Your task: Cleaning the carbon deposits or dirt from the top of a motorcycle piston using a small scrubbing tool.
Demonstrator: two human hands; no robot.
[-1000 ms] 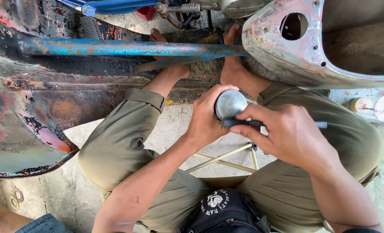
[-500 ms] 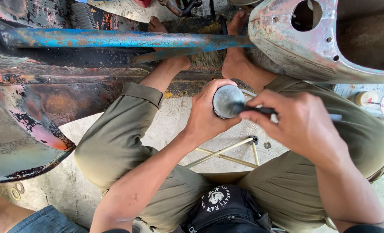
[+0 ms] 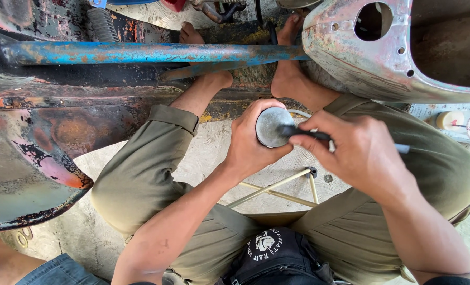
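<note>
1. A small round metal can (image 3: 272, 126) sat in the middle of the view, above the person's knees, with its flat grey end turned up toward the camera
2. The left hand (image 3: 251, 142) was wrapped tight around the can, fingers curled over its far side and thumb along the near edge
3. The right hand (image 3: 364, 153) was closed in a narrow pinch on a dark slim tool (image 3: 306, 133), whose black tip lay on the right edge of the can's grey end; a pale bluish end of the tool (image 3: 402, 149) stuck out past the hand on the right
4. Under the hands the person sat with knees apart in olive trousers (image 3: 140, 179), on a stool with thin yellow metal legs (image 3: 277, 187)
5. A black bag (image 3: 277, 258) with a white round print lay in the lap
6. Both bare feet (image 3: 293, 58) rested against a rusty vehicle frame, just behind a long blue pipe (image 3: 150, 53) that ran across the top
7. A worn grey and pink body shell (image 3: 361, 58) with a round hole filled the upper right corner
8. A rusty curved panel (image 3: 29, 174) with orange and pink patches lay at the left, on the pale concrete floor (image 3: 214, 153)
</note>
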